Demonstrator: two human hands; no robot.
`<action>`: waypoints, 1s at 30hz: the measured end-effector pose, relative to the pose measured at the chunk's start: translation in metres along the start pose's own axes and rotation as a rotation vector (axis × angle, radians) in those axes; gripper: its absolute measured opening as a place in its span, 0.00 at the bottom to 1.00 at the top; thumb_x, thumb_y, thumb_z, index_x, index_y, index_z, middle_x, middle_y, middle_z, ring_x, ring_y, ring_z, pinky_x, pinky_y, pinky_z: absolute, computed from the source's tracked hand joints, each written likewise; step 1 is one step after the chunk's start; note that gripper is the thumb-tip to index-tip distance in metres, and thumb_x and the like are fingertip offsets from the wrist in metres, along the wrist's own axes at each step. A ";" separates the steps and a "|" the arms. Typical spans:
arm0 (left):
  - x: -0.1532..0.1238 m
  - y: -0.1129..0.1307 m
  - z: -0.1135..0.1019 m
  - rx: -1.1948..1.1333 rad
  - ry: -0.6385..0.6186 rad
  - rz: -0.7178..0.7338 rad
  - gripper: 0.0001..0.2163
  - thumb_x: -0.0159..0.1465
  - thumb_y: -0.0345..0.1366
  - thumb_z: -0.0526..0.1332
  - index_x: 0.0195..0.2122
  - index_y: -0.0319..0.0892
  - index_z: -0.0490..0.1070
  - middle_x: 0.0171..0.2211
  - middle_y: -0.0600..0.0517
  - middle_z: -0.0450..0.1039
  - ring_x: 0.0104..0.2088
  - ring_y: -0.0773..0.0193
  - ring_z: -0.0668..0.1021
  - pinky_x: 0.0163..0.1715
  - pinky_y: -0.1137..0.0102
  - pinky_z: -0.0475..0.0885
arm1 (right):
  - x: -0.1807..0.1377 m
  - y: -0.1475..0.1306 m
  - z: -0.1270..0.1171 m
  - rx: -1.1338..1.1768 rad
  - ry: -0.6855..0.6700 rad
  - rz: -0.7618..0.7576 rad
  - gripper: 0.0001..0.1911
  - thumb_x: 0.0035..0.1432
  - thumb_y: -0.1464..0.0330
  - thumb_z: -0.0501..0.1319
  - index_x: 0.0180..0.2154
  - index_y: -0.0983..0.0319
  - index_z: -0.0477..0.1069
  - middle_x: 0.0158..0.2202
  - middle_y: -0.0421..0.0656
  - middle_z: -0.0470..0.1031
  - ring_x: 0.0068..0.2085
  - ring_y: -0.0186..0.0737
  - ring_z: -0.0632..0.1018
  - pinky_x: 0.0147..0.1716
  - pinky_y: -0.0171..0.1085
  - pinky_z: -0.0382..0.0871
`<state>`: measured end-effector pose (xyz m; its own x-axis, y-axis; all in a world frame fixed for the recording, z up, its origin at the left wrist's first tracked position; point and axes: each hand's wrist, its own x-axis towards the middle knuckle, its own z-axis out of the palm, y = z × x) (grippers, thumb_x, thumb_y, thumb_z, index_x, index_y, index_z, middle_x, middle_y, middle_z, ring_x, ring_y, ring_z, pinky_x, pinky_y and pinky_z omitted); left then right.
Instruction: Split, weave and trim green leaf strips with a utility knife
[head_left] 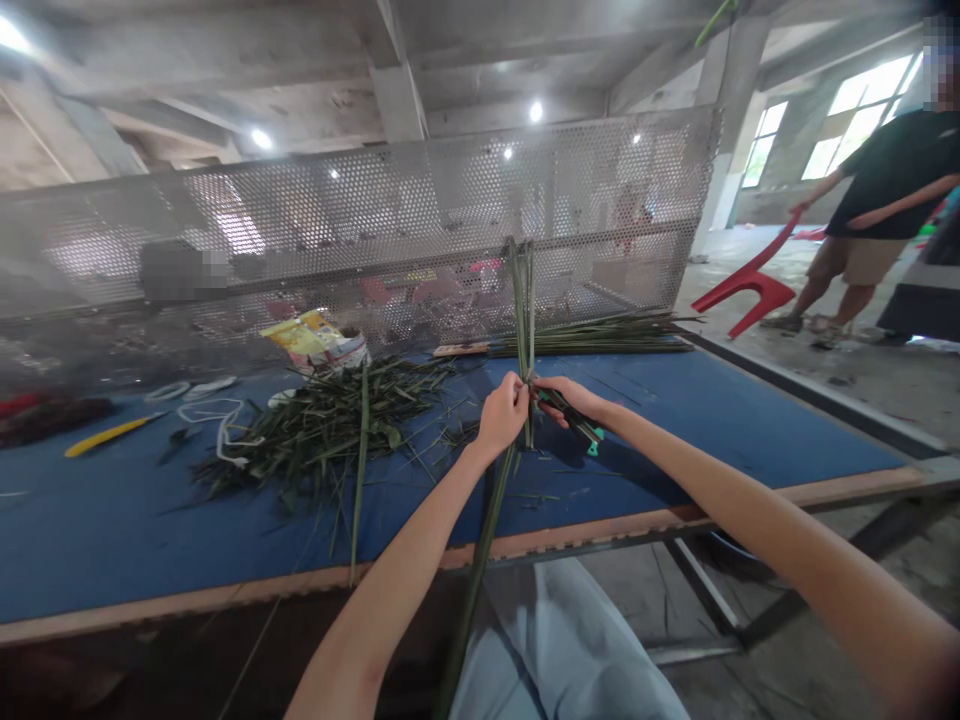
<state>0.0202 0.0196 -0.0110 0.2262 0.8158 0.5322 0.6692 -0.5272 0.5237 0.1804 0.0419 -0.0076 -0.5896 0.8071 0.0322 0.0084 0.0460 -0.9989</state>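
Note:
A bundle of long green leaf strips (pixel 523 310) stands upright over the middle of the table, leaning near a perforated metal panel. My left hand (pixel 504 412) is closed in a pinch around the bundle's lower part. Just to its right, my right hand (pixel 574 402) is closed at the same spot, its fingers against the strips. Dark strip ends poke out below the right hand, beside a small teal piece (pixel 595 442) whose kind I cannot make out. A long green leaf (pixel 480 560) runs from under my hands down over the table edge to my lap.
Left of my hands lies a heap of leaf scraps (pixel 322 430), with a yellow-handled tool (pixel 112 436) and white cord (pixel 225 425) nearby. More long strips (pixel 600 337) lie along the panel (pixel 450 200). At right, a person (pixel 885 190) holds a red chair (pixel 750 285).

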 end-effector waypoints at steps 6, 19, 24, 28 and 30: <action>0.000 -0.001 0.001 0.003 -0.002 0.013 0.07 0.65 0.38 0.49 0.32 0.42 0.61 0.20 0.55 0.64 0.20 0.67 0.68 0.25 0.73 0.58 | 0.000 0.000 -0.002 0.004 -0.046 -0.004 0.17 0.64 0.64 0.44 0.27 0.62 0.62 0.11 0.35 0.59 0.11 0.30 0.60 0.12 0.30 0.60; -0.001 -0.002 0.001 0.063 -0.017 0.017 0.07 0.66 0.37 0.48 0.33 0.42 0.61 0.20 0.55 0.64 0.20 0.66 0.67 0.23 0.72 0.56 | 0.000 -0.002 -0.005 -0.024 -0.074 0.020 0.17 0.65 0.63 0.44 0.28 0.62 0.61 0.11 0.34 0.59 0.11 0.30 0.61 0.13 0.29 0.60; -0.002 0.000 0.001 0.148 -0.026 0.009 0.06 0.66 0.36 0.49 0.35 0.42 0.62 0.19 0.55 0.64 0.21 0.65 0.69 0.25 0.72 0.57 | 0.001 0.000 -0.004 -0.058 -0.065 0.014 0.18 0.65 0.64 0.43 0.26 0.63 0.61 0.11 0.34 0.59 0.11 0.30 0.61 0.13 0.29 0.60; -0.001 -0.001 0.001 0.165 -0.027 0.013 0.06 0.66 0.36 0.48 0.36 0.42 0.62 0.20 0.55 0.64 0.22 0.63 0.70 0.26 0.71 0.58 | 0.001 0.005 -0.001 -0.202 -0.008 -0.010 0.21 0.64 0.61 0.46 0.22 0.63 0.61 0.12 0.36 0.61 0.11 0.29 0.63 0.13 0.30 0.61; 0.000 -0.002 0.001 0.144 -0.033 0.022 0.07 0.66 0.36 0.48 0.36 0.42 0.62 0.21 0.54 0.65 0.23 0.63 0.70 0.27 0.71 0.59 | 0.001 0.006 -0.001 -0.234 0.005 -0.034 0.22 0.64 0.59 0.47 0.21 0.62 0.60 0.12 0.36 0.62 0.12 0.29 0.64 0.13 0.30 0.61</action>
<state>0.0195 0.0206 -0.0131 0.2636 0.8128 0.5194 0.7575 -0.5078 0.4102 0.1807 0.0437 -0.0138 -0.5888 0.8055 0.0666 0.1755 0.2078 -0.9623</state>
